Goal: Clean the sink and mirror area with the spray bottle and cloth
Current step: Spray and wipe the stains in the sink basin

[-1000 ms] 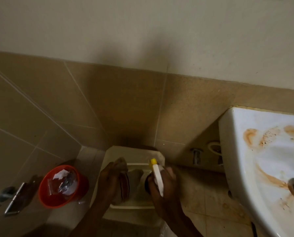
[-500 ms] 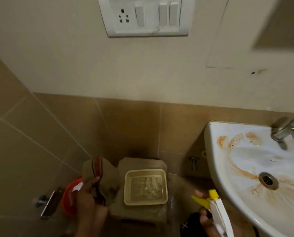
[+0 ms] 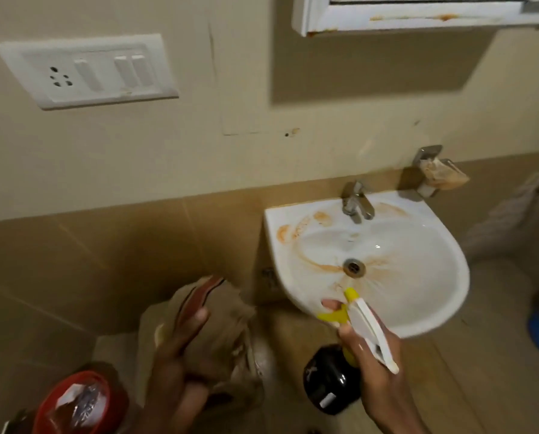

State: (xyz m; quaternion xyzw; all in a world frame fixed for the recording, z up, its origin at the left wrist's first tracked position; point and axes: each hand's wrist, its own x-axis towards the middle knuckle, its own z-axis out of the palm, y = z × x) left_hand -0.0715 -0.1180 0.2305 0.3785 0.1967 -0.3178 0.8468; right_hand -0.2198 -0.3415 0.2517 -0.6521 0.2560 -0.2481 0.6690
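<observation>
One sink [image 3: 418, 314] – one spray bottle [image 3: 340, 374] – one cloth [image 3: 227, 327] – two hands.

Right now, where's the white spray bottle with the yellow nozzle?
Head view, lower right: the right hand grips the white-and-yellow spray bottle at the stained white sink's front rim, nozzle toward the drain.
</observation>
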